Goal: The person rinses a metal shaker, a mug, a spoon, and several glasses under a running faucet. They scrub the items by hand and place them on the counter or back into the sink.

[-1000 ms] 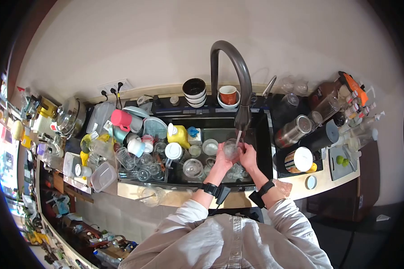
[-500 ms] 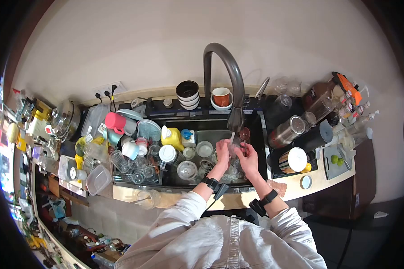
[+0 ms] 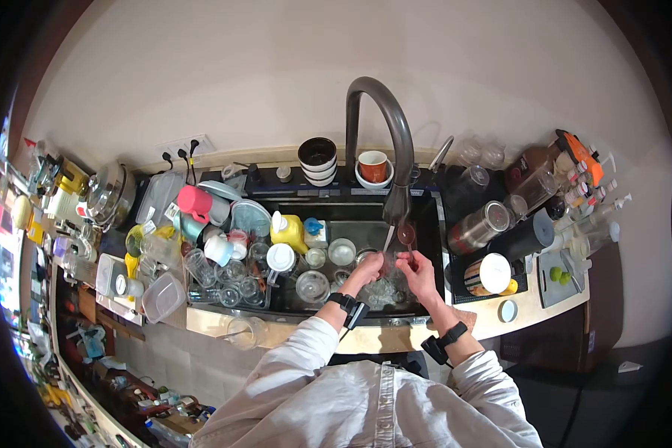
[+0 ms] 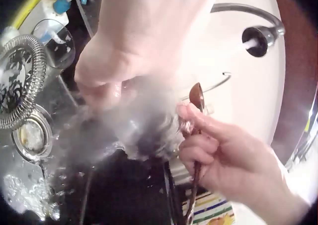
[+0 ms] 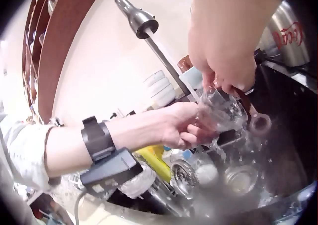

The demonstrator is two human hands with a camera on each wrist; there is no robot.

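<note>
Under the running tap [image 3: 398,201], my left hand [image 5: 181,125] holds a clear glass [image 5: 226,110], and water splashes off it into the sink [image 3: 351,210]. My right hand [image 3: 420,273] grips a reddish-brown spoon [image 5: 259,124] by its handle, close beside the glass. In the left wrist view the spoon's bowl [image 4: 197,94] sticks up past the fingers, while the glass is blurred by spray and partly hidden by the left hand [image 4: 114,61]. A coil-rimmed strainer [image 5: 183,178] and glass dishes [image 3: 312,286] lie in the sink to the left of the hands.
Left of the sink stand piled glasses [image 3: 230,278], a pink mug [image 3: 195,201] and a yellow bottle [image 3: 290,233]. Stacked bowls [image 3: 319,160] and an orange cup [image 3: 373,166] are behind it. A steel tumbler [image 3: 481,226] and a striped container [image 3: 489,274] stand on the right.
The hands have drawn slightly apart and turned under the water. The spoon's bowl, hidden at first, now shows beyond the right hand. The glass is now hidden behind the left hand in the head view.
</note>
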